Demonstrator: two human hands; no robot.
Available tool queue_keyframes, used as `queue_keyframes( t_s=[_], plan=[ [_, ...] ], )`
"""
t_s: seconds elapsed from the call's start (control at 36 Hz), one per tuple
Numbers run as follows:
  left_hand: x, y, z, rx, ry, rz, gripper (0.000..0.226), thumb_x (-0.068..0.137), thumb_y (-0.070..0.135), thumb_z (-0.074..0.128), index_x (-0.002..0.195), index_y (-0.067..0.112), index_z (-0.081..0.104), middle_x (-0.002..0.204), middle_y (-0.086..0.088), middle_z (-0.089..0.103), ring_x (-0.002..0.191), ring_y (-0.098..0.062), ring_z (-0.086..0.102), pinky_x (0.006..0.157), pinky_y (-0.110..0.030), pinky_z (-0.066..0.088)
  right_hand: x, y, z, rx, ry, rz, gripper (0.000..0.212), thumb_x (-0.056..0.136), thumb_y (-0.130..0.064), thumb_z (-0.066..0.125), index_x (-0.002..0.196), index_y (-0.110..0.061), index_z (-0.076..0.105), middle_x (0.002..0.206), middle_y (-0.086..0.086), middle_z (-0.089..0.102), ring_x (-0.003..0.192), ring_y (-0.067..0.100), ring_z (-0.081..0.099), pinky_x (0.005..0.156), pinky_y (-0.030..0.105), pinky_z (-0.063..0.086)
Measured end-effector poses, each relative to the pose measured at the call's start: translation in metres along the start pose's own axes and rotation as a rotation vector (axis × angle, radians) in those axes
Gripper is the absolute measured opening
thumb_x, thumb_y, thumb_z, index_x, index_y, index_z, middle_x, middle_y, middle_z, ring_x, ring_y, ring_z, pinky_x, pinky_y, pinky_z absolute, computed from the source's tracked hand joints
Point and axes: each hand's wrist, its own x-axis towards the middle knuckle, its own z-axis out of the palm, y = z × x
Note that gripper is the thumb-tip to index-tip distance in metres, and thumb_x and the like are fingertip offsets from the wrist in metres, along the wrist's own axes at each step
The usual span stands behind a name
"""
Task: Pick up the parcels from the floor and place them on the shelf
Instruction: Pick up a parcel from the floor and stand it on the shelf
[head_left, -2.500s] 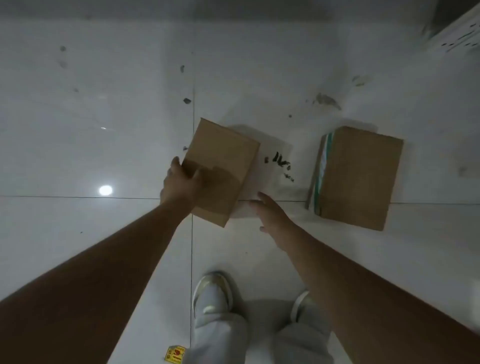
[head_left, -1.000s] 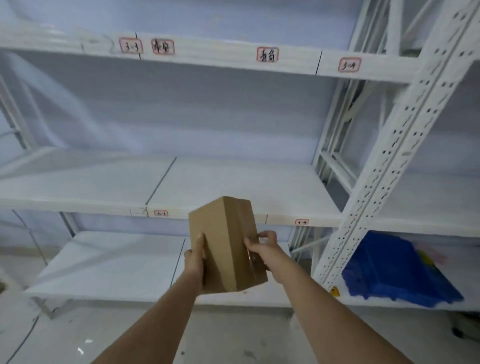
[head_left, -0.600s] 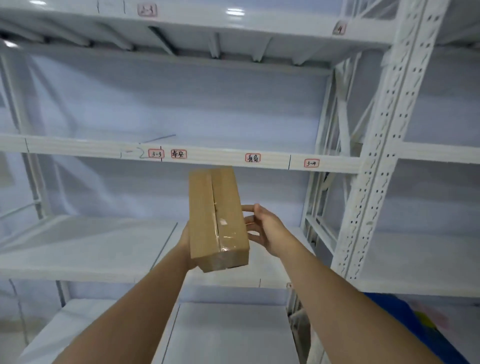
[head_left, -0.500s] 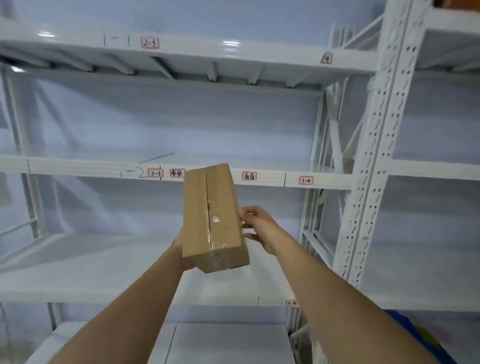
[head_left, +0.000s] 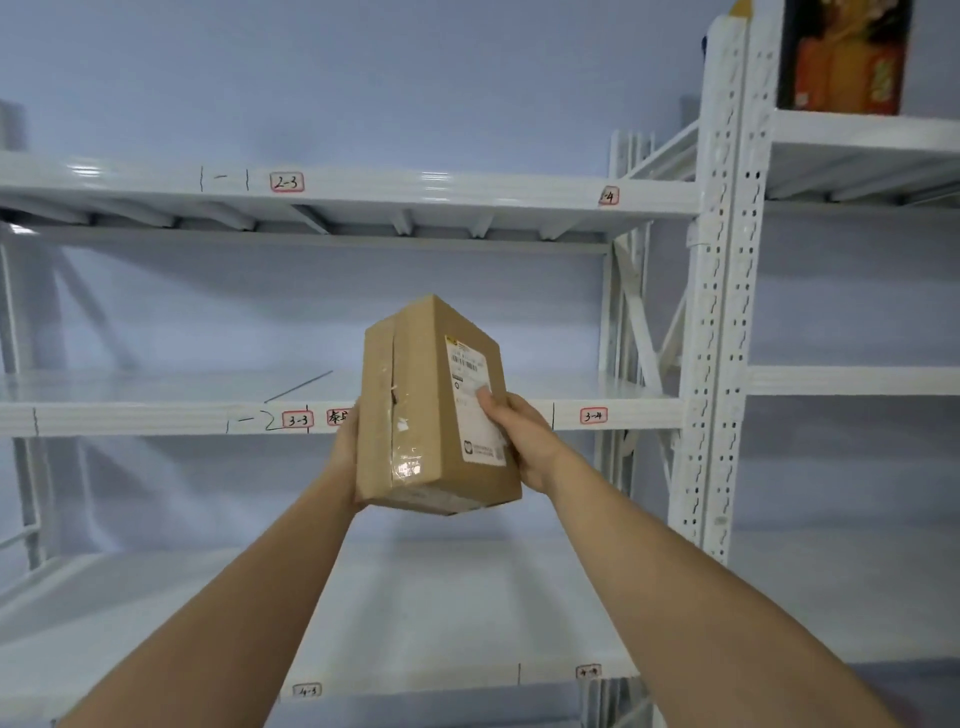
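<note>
While both arms are stretched forward, a brown cardboard parcel (head_left: 434, 405) is gripped between the left hand (head_left: 347, 441) on its left face and the right hand (head_left: 522, 439), whose thumb is pressed on the white label (head_left: 475, 400). It is held tilted in the air, in front of the white shelf (head_left: 156, 415) edge marked 3-3. Far up on the right, an orange carton (head_left: 844, 54) is stored on a higher shelf.

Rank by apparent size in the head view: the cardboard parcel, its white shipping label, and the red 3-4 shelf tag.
1. Cardboard parcel, though nearness to the camera enlarges it.
2. White shipping label on it.
3. 3-4 shelf tag, farther back.
</note>
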Motion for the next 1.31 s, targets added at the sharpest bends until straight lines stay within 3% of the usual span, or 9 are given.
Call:
queue_keyframes(
  t_s=[0.11,0.22,0.36,0.44,0.56,0.64,0.83,1.11,1.31],
  plan=[
    [0.008,0.009,-0.008,-0.018,-0.110,-0.019,0.077,0.085,0.076,0.026,0.109,0.017,0.070,0.104,-0.009,0.075,0.097,-0.030,0.069,0.087,-0.043,0.052,0.003,-0.013,0.000,-0.035,0.100,-0.086,0.042,0.091,-0.027,0.062,0.131,-0.014,0.053,0.094,0.000,0.071,0.078,0.016,0.069,0.066,0.030,0.057],
    [0.010,0.013,-0.001,0.119,-0.177,0.060,0.054,0.092,0.063,0.035,0.112,0.024,0.067,0.095,0.000,0.078,0.085,-0.019,0.075,0.080,-0.039,0.053,0.005,-0.021,0.005,-0.015,0.123,-0.142,0.041,0.095,-0.020,0.056,0.135,-0.023,0.052,0.099,0.002,0.071,0.078,0.015,0.069,0.065,0.030,0.057],
    [0.017,0.028,0.001,0.291,0.092,0.189,0.052,0.092,0.049,0.053,0.130,0.016,0.042,0.111,-0.003,0.058,0.103,-0.022,0.056,0.088,-0.039,0.049,0.006,-0.028,0.003,0.168,0.114,-0.177,0.044,0.098,-0.013,0.050,0.138,-0.032,0.051,0.095,-0.003,0.073,0.066,0.008,0.073,0.055,0.025,0.058],
    [0.020,0.033,0.005,0.277,0.168,0.257,0.034,0.093,0.034,0.059,0.117,0.023,0.036,0.113,-0.005,0.052,0.106,-0.021,0.050,0.093,-0.039,0.047,0.005,-0.033,0.002,0.120,0.126,-0.190,0.043,0.098,-0.014,0.051,0.136,-0.034,0.052,0.096,-0.004,0.071,0.068,0.007,0.070,0.057,0.024,0.054],
    [0.025,0.040,0.014,0.241,0.156,0.278,0.010,0.096,0.024,0.055,0.087,0.022,0.051,0.096,-0.001,0.063,0.094,-0.019,0.060,0.065,-0.025,0.048,0.008,-0.038,0.006,0.063,0.149,-0.208,0.047,0.097,-0.012,0.050,0.139,-0.033,0.049,0.101,-0.003,0.067,0.075,0.008,0.063,0.058,0.021,0.048],
    [0.023,0.044,0.019,0.245,0.109,0.285,0.016,0.099,0.033,0.046,0.096,0.020,0.055,0.101,0.003,0.065,0.098,-0.017,0.061,0.070,-0.028,0.049,0.011,-0.043,0.008,0.084,0.175,-0.223,0.049,0.097,-0.008,0.051,0.142,-0.026,0.045,0.097,-0.006,0.064,0.074,0.004,0.064,0.050,0.016,0.050],
    [0.022,0.056,0.021,0.263,-0.025,0.273,0.051,0.097,0.056,0.032,0.129,0.025,0.057,0.136,0.005,0.058,0.128,-0.016,0.051,0.110,-0.045,0.039,0.018,-0.049,0.010,0.007,0.202,-0.251,0.046,0.097,-0.011,0.051,0.142,-0.021,0.045,0.140,0.001,0.054,0.082,0.001,0.061,0.065,0.022,0.047],
    [0.023,0.074,0.021,0.360,-0.084,0.278,0.052,0.095,0.061,0.027,0.130,0.034,0.055,0.139,0.013,0.054,0.133,-0.015,0.045,0.111,-0.048,0.034,0.027,-0.061,0.010,-0.074,0.235,-0.257,0.035,0.096,-0.012,0.052,0.131,-0.017,0.049,0.136,0.000,0.058,0.105,0.013,0.057,0.106,0.042,0.044],
    [0.032,0.098,0.032,0.610,-0.079,0.361,0.041,0.092,0.055,0.044,0.131,0.044,0.051,0.145,-0.002,0.044,0.132,-0.023,0.046,0.098,-0.043,0.040,0.037,-0.079,0.013,-0.150,0.197,-0.291,0.040,0.094,0.001,0.049,0.130,-0.017,0.048,0.144,-0.001,0.051,0.120,0.018,0.054,0.107,0.044,0.043]
  ],
)
